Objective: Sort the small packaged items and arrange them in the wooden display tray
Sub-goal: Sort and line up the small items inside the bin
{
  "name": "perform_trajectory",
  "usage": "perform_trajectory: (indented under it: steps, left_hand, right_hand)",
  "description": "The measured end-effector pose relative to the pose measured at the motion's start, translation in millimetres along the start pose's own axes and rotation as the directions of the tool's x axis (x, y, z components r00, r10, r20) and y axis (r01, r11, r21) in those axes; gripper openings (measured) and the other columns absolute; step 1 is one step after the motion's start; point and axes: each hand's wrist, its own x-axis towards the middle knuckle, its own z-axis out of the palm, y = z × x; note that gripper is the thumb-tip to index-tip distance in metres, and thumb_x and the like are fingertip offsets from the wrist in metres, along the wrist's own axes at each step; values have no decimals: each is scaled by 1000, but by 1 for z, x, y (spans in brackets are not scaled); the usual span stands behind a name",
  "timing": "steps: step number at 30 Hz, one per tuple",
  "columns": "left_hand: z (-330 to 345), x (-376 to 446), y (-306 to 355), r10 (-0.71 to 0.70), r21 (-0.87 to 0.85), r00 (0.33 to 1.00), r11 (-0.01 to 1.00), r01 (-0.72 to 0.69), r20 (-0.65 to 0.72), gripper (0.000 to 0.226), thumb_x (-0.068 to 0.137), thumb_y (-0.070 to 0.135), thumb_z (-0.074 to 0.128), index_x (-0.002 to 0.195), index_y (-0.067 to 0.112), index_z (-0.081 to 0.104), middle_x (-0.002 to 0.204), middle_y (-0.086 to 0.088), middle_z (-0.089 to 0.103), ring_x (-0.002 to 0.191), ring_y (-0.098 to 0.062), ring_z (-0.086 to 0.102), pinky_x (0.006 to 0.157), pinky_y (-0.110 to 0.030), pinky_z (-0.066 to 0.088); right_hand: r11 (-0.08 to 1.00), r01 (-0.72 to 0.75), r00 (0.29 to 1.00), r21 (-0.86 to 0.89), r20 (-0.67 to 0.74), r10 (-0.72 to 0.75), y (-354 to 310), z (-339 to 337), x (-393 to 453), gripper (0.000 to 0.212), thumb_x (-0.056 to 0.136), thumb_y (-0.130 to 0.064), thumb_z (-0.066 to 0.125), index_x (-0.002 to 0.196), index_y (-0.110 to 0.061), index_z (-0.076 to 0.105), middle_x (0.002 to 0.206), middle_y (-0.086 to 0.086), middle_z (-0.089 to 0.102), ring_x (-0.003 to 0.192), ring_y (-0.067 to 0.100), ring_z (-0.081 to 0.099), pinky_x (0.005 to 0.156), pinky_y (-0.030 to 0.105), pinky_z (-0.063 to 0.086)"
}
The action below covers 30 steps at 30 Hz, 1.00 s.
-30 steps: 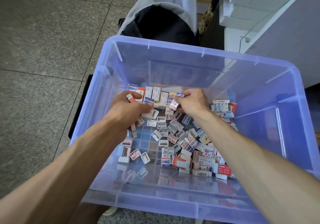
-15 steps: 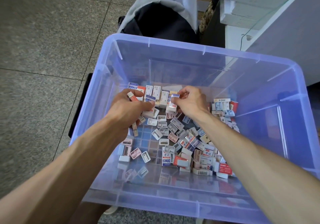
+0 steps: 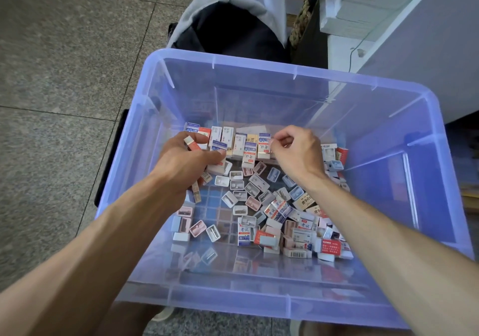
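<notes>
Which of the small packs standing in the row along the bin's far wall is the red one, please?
The red pack, second from the row's left end, just beyond the left hand; its neighbours are white, blue-and-white or cream.

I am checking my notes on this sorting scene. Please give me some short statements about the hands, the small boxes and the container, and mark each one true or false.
1. Both hands are inside a translucent blue plastic bin. True.
2. The left hand holds several small boxes. True.
3. The right hand lies flat and open on the bin floor. False: its fingers are curled, at the row of upright boxes by the far wall.
4. The loose boxes fill the bin to its rim. False: they only partly cover the bottom.
5. A dark bag lies on the floor beyond the bin. True.
</notes>
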Motion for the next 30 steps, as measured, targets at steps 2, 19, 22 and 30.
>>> perform_trajectory:
  steps: [2,19,22,30]
  left_hand:
    - [0,0,0,-8,-9,1000,1000,8,12,34,79,8,80,104,16,60,69,-1,70,67,-20,65,46,-26,45]
    - [4,5,-7,-66,37,989,997,62,129,26,85,5,70,106,16,60,88,-16,72,78,-27,58,61,-34,38]
    - [7,4,-7,-72,78,983,995,60,171,25,85,6,72,106,15,60,90,-18,66,78,-28,57,64,-38,39]
    - [21,-3,-6,-149,109,955,986,125,255,11,93,4,60,94,14,55,66,-5,52,52,-15,49,43,-22,38]
  right_hand:
    - [976,164,980,-144,139,-144,3,-1,-10,32,84,-34,77,111,-18,68,108,-2,61,98,13,55,79,27,43]
    - [985,164,976,-50,153,-155,-12,4,-19,15,92,-21,68,104,-13,72,97,-7,57,92,11,55,73,13,40]
    - [900,-263,861,348,505,56,-23,-6,-33,20,94,-26,68,94,-7,76,91,-1,73,85,15,66,84,26,53]
    - [714,-541,733,443,665,143,-20,-20,-38,7,94,-7,66,87,-7,68,78,8,71,62,13,67,58,25,57]
